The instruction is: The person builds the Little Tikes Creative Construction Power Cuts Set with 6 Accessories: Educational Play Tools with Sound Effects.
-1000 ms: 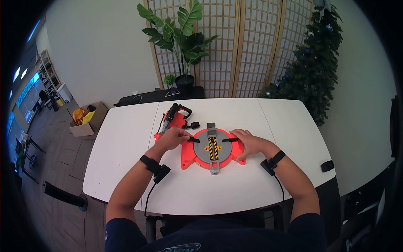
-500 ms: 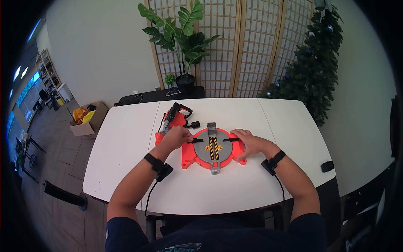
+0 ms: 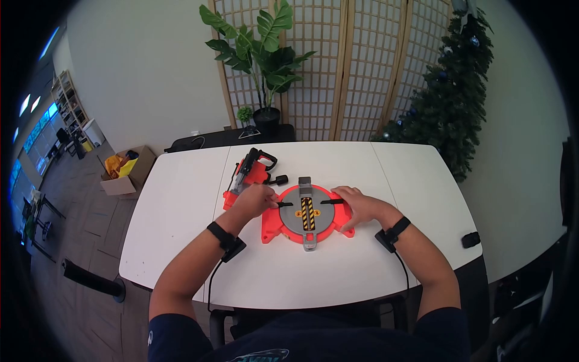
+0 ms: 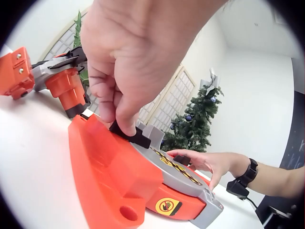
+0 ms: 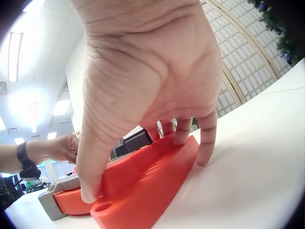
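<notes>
A toy miter saw base [image 3: 268, 229], orange with a round grey turntable and a striped middle strip, sits on the white table. At its left side my left hand [image 3: 256, 200] pinches a small black clamp [image 4: 136, 136] between thumb and fingers, and the clamp's end lies over the turntable. My right hand [image 3: 360, 208] holds the base's right side, thumb at the front and fingers spread along the back, as the right wrist view shows. A second black clamp [image 3: 332, 201] lies beside those fingers, pointing in over the turntable.
The orange and black toy saw head [image 3: 252, 166] lies on the table [image 3: 181, 241] behind my left hand. A small black object [image 3: 470, 239] rests near the table's right edge. A potted plant [image 3: 265, 114], folding screen and decorated tree stand behind the table.
My left hand has shifted slightly to the right, and the black clamp in it reaches a little further over the turntable. The right hand and the base have stayed put.
</notes>
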Tool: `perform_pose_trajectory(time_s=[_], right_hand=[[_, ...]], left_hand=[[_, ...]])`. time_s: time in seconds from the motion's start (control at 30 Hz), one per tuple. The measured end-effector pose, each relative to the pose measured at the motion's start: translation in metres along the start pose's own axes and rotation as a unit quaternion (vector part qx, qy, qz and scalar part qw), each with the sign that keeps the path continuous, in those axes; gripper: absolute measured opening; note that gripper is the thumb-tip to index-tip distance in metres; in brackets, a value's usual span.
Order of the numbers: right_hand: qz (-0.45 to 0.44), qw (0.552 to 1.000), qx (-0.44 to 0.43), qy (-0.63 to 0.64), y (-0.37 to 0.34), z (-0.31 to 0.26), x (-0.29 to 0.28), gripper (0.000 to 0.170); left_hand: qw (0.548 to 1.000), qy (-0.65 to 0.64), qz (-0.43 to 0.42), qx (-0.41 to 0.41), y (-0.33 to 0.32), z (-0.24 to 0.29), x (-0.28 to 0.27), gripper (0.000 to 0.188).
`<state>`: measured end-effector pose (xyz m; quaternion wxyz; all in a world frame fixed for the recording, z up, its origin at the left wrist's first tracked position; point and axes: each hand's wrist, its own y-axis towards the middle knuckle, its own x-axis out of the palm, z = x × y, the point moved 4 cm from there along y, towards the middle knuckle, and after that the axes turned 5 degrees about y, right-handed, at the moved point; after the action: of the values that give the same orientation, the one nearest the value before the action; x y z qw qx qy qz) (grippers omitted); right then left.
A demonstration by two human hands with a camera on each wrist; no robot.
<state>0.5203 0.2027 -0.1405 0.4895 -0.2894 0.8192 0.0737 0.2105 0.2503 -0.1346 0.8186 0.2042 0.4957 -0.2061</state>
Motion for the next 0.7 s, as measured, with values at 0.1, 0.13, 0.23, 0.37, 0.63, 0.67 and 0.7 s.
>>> perform_pose_trajectory(time_s=[0.1,0.13,0.23,0.37,0.63,0.67,0.7], right_hand=[[-0.005,1.0,0.008,-0.002,-0.001,-0.002,-0.001,0.125],[-0.005,1.0,0.009,-0.002,-0.001,-0.002,-0.001,0.125],[-0.005,1.0,0.008,-0.001,-0.001,-0.003,-0.001,0.124],[0.0,1.0,-0.003,0.003,-0.001,-0.004,-0.002,0.123],[-0.004,1.0,-0.009,-0.012,0.0,-0.007,-0.004,0.122],[-0.005,1.0,-0.01,-0.013,0.0,-0.007,-0.004,0.122],[-0.004,1.0,-0.01,-0.013,0.001,-0.006,-0.003,0.122]], left_hand=[[1.0,0.004,-0.005,0.015,0.001,0.0,-0.001,0.014],[1.0,0.004,-0.012,0.014,0.002,0.0,-0.001,0.014],[0.999,0.028,-0.028,0.017,0.006,0.002,-0.002,0.015],[0.997,0.059,-0.034,0.024,0.01,0.004,-0.005,0.015],[0.997,0.024,-0.079,0.009,0.012,0.003,-0.008,0.018],[0.997,0.024,-0.079,0.009,0.012,0.004,-0.008,0.018],[0.997,0.019,-0.077,0.0,0.011,0.004,-0.008,0.017]])
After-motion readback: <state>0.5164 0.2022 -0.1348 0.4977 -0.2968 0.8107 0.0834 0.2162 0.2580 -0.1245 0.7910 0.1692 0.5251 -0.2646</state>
